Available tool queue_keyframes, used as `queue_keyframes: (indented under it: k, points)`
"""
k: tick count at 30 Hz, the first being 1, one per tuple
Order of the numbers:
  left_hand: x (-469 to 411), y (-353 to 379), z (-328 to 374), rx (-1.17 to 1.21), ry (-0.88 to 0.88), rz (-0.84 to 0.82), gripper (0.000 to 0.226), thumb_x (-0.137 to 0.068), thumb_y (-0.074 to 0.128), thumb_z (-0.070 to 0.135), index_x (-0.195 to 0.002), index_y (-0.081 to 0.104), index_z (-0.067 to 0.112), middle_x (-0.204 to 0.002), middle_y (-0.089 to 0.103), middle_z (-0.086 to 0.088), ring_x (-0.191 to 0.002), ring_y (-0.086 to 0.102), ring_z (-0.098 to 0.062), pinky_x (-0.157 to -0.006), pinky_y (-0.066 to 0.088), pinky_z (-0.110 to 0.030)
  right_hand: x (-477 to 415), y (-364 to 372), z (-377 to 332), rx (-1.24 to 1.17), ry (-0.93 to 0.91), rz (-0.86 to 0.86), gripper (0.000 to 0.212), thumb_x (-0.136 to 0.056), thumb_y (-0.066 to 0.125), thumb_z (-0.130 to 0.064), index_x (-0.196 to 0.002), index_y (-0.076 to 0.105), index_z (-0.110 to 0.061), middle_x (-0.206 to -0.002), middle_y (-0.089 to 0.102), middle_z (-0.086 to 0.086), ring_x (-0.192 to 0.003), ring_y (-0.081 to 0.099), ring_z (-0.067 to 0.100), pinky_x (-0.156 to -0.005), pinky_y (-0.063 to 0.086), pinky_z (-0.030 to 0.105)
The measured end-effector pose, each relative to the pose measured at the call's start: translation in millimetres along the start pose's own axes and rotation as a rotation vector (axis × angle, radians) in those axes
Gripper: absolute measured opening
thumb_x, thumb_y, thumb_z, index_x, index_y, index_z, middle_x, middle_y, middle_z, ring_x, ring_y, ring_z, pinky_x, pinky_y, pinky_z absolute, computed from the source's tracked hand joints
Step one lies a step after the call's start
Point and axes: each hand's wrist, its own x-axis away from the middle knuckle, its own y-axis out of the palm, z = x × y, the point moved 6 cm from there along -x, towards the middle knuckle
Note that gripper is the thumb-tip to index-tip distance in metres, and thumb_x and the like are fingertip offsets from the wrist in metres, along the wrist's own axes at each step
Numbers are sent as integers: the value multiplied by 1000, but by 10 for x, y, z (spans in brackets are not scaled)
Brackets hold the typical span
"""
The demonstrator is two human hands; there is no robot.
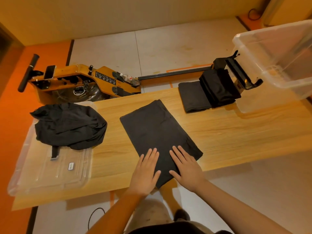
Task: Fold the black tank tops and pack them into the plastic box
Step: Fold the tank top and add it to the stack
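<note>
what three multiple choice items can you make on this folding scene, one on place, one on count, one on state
1. Where does the unfolded heap of black tank tops lie?
A. on the clear lid at the left end of the table
B. on a chair
C. on a shelf

2. How many hands lie on the middle tank top?
A. none
B. one
C. two

3. What state is the plastic box in?
A. shut with its lid
B. open, lid off
C. wrapped in tape

Answers:
1 A, the heap sits on the clear lid.
2 C, the left hand and the right hand both rest flat on it.
3 B, its top is open and the clear lid lies at the table's other end.
</note>
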Motion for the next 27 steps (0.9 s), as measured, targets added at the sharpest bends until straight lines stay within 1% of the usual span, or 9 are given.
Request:
queue_keyframes:
  k: [4, 7, 10, 13, 16, 18, 20, 24, 27]
  points:
    - [-91, -156, -253, -35, 54, 35, 70, -93, 44, 21, -155, 10, 18, -162, 7, 2, -147, -9, -9, -119, -8, -37, 56, -64, -136, -3, -39, 58, 73, -85, 38, -65, -140, 49, -18, -145, 48, 0, -134, 44, 20, -101, 40, 34]
    - [-5, -181, -264, 14, 82, 47, 77, -95, 43, 46, -155, 5, 18, -162, 0, 3, -148, -10, -9, -120, -5, -36, -2, -63, -65, 39, -139, 18, 84, -83, 37, -72, -146, 40, -17, -152, 39, 2, -141, 32, 22, -117, 23, 37]
    - [232, 120, -99, -8, 155, -79, 97, -87, 48, 64, -154, -6, 20, -160, -14, 4, -147, -18, -11, -121, -5, -36, 34, 38, 12, 65, -195, -105, 99, -76, 40, -81, -150, 29, -16, -155, 32, 6, -145, 22, 23, -115, 13, 39]
    - [340, 276, -92, -92, 117, -55, 103, -76, 75, 43, -152, 12, 16, -161, 9, -4, -148, 7, -19, -119, 16, -40, 123, 84, 65, 111, -176, -118, 107, -67, 64, -73, -150, 26, -17, -156, 30, 7, -145, 22, 24, -115, 8, 40]
    - [358, 233, -45, -77, 99, 39, 95, -71, 79, 3, -148, 24, 15, -156, 29, -7, -144, 21, -19, -115, 25, -39, 188, 65, 40, 136, -149, -35, 98, -63, 87, -31, -145, 38, -13, -150, 40, 11, -140, 34, 27, -116, 6, 41]
    - [387, 161, -81, -35, 113, 72, 99, -63, 77, -13, -147, 32, 14, -153, 34, -8, -142, 27, -18, -113, 31, -38, 229, 41, 14, 158, -146, 19, 92, -59, 83, -1, -142, 45, -12, -146, 45, 13, -137, 39, 28, -115, 6, 40]
    - [445, 101, -180, -39, 112, 100, 100, -52, 83, -15, -141, 46, 12, -146, 46, -10, -135, 42, -21, -104, 44, -40, 257, 32, 16, 177, -161, 28, 95, -54, 77, 11, -141, 47, -12, -145, 46, 13, -136, 41, 29, -115, 6, 39]
    - [592, 99, -215, -41, 84, 110, 100, -40, 81, -22, -132, 57, 10, -138, 55, -10, -126, 54, -23, -97, 50, -42, 353, 19, 58, 185, -213, -15, 96, -46, 78, 13, -135, 54, -14, -140, 53, 11, -131, 48, 27, -113, 7, 38]
    - [688, 119, -177, 27, 44, 139, 90, -46, 80, -21, -127, 61, 13, -134, 59, -7, -120, 59, -22, -94, 51, -38, 446, -12, 64, 120, -257, -71, 84, -53, 84, -7, -132, 58, -16, -136, 57, 5, -128, 52, 22, -113, 8, 36]
